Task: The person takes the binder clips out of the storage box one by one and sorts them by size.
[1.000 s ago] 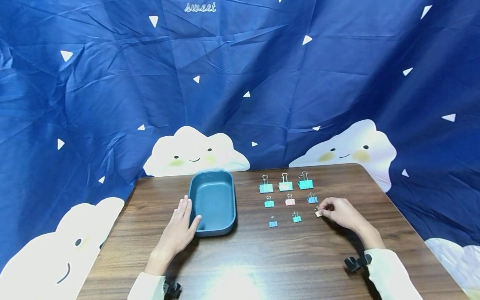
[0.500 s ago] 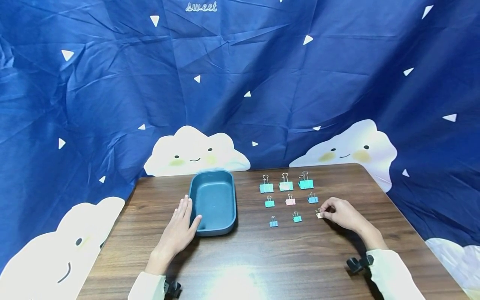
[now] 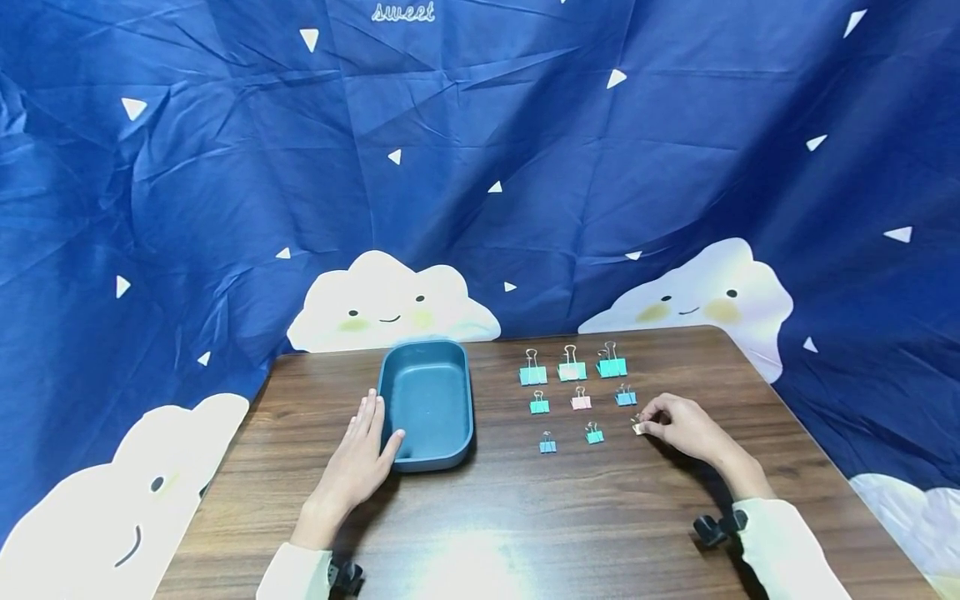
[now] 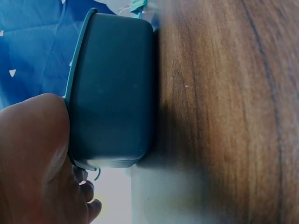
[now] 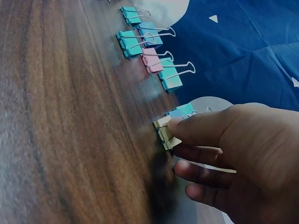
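My right hand (image 3: 686, 427) pinches a small pale yellow binder clip (image 5: 164, 133) between thumb and index finger, at the right end of the front row of clips. In the right wrist view the thumb covers part of the clip, and the other fingers curl below it. To its left in that row are a small teal binder clip (image 3: 595, 437) and a small blue binder clip (image 3: 548, 447). My left hand (image 3: 352, 462), fingers straight, rests along the left rim of a dark teal box (image 3: 429, 417). Nothing lies inside the box.
Behind the front row stand a teal clip (image 3: 539, 407), a pink clip (image 3: 581, 402) and a blue clip (image 3: 626, 399). Three larger clips, one of them a teal clip (image 3: 612, 367), line the back. A blue cloth (image 3: 525, 167) hangs behind the wooden table (image 3: 570, 517).
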`<state>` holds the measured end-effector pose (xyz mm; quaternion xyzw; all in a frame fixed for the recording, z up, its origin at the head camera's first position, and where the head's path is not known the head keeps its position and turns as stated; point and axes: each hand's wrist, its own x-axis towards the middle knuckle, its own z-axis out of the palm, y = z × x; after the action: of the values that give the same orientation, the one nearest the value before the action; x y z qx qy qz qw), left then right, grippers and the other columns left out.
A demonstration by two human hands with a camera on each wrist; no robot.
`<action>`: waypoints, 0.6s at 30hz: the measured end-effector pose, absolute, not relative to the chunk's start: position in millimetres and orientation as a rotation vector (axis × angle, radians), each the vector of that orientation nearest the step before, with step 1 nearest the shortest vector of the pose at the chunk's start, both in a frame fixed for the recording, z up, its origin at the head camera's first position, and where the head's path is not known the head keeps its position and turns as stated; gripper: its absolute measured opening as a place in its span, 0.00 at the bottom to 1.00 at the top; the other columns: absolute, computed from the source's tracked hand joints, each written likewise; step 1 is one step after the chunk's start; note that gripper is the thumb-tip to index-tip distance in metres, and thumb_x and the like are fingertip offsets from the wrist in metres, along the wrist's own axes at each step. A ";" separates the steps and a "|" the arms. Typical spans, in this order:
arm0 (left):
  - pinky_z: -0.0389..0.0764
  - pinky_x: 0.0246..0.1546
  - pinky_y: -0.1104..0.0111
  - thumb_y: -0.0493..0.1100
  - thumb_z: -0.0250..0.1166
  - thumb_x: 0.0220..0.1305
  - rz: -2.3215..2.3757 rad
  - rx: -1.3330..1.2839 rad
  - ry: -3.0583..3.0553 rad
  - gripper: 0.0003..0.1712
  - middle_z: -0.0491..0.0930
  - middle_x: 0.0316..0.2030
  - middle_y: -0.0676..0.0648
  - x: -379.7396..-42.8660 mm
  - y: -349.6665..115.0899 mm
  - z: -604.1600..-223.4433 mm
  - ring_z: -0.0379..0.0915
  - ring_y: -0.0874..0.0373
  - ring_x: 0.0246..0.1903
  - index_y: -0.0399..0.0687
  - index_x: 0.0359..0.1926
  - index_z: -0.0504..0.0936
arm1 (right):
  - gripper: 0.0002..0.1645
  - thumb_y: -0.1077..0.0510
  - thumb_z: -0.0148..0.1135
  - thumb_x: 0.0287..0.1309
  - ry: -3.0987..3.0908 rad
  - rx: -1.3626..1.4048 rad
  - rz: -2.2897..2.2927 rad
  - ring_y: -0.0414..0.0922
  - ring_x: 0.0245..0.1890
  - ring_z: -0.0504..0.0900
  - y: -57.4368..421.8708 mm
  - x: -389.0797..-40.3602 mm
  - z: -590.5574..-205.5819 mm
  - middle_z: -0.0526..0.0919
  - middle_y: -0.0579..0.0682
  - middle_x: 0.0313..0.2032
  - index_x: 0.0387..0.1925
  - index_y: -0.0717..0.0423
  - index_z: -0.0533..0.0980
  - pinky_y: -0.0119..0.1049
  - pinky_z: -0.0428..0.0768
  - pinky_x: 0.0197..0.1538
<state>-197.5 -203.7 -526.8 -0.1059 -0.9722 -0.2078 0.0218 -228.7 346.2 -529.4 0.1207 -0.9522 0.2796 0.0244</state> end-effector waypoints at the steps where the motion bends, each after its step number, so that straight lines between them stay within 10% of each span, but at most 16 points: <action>1: 0.48 0.84 0.43 0.60 0.46 0.86 -0.641 -0.327 -3.016 0.45 0.40 0.86 0.32 -197.7 -203.6 -526.5 0.37 0.37 0.86 0.32 0.84 0.44 | 0.06 0.59 0.77 0.62 -2.939 0.373 0.862 0.34 0.33 0.76 346.4 -228.8 -529.3 0.85 0.43 0.34 0.33 0.51 0.84 0.33 0.76 0.38; 18: 0.51 0.84 0.43 0.65 0.43 0.85 -0.660 -0.338 -2.964 0.49 0.41 0.85 0.31 -202.8 -209.2 -517.1 0.40 0.36 0.85 0.30 0.84 0.45 | 0.03 0.60 0.74 0.64 -2.934 0.377 0.889 0.35 0.32 0.79 346.2 -230.5 -531.0 0.86 0.42 0.32 0.36 0.52 0.85 0.34 0.78 0.38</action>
<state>-202.8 -209.2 -517.1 -0.1104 -0.9692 -0.2158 0.0430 -230.5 346.2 -531.0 0.1220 -0.9495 0.2878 0.0263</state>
